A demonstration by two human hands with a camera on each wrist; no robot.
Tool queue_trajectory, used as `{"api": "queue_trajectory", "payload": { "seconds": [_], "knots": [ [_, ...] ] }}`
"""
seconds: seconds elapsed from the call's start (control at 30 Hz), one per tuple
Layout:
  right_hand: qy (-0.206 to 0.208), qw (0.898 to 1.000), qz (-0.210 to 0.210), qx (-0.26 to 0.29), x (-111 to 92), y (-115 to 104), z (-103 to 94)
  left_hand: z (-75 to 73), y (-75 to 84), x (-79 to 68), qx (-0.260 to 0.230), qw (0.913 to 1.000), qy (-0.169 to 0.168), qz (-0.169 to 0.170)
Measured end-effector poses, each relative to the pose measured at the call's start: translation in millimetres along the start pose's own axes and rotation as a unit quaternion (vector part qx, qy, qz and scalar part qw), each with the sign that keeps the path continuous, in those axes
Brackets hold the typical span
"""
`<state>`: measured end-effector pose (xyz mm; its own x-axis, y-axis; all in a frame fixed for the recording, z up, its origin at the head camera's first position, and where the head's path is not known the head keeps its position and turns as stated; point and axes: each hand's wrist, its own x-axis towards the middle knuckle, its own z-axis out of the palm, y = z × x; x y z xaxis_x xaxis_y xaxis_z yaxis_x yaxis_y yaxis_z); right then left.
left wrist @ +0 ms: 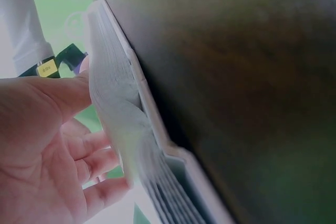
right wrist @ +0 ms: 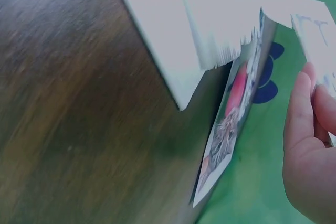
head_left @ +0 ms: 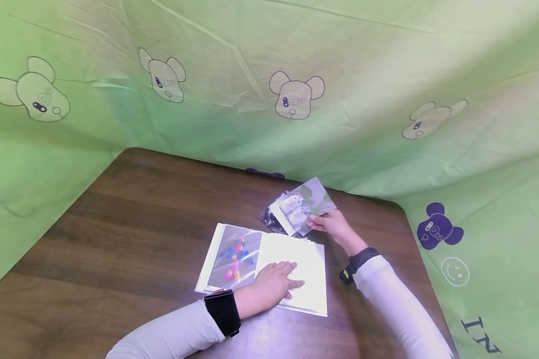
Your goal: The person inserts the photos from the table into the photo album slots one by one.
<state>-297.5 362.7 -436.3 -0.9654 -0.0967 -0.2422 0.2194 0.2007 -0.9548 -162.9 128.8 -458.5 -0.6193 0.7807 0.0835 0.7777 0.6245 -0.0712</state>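
A photo album (head_left: 314, 299) lies open on the table, with a picture of colourful shapes (head_left: 235, 257) in its left page sleeve and a bright, blank-looking right page. My left hand (head_left: 271, 286) rests on that right page near the middle, fingers spread; in the left wrist view it lies against the thick stack of pages (left wrist: 113, 77). Beyond the album, my right hand (head_left: 334, 224) pinches a photo (head_left: 296, 207) of two pale animals by its near edge, between thumb and fingers. Under it, other photos (head_left: 273, 222) are partly hidden; one with a red patch (right wrist: 239, 90) shows in the right wrist view.
The brown wooden table (head_left: 130, 214) has rounded far corners. A green curtain (head_left: 233, 129) with bear-head prints hangs close along its far and side edges. Each wrist wears a black band (head_left: 223, 311), below white sleeves.
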Motion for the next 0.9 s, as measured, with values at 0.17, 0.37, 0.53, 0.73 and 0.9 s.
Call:
{"api": "queue_trajectory", "payload": {
  "seconds": [0.17,0.37,0.53,0.73,0.9],
  "knots": [
    [-0.033,0.998,0.026,-0.038,1.0,-1.0,-4.5,0.3,-0.5,0.0,0.003,1.0000,-0.001,0.002],
    [-0.099,0.987,0.055,-0.112,1.3,-5.4,-13.9,0.9,0.7,-2.0,-0.021,0.9995,-0.021,-0.007],
    [-0.149,0.978,0.088,-0.118,0.3,-11.0,-7.4,-1.5,2.4,-2.2,-0.054,0.9976,-0.042,-0.016],
    [-0.129,0.966,0.083,-0.207,1.9,-32.9,-3.8,-6.1,1.3,-2.8,-0.081,0.9954,-0.048,-0.017],
    [-0.141,0.933,0.087,-0.320,6.9,-67.6,-4.2,-6.7,2.2,-2.9,-0.094,0.9935,-0.059,-0.024]
  ]
}}
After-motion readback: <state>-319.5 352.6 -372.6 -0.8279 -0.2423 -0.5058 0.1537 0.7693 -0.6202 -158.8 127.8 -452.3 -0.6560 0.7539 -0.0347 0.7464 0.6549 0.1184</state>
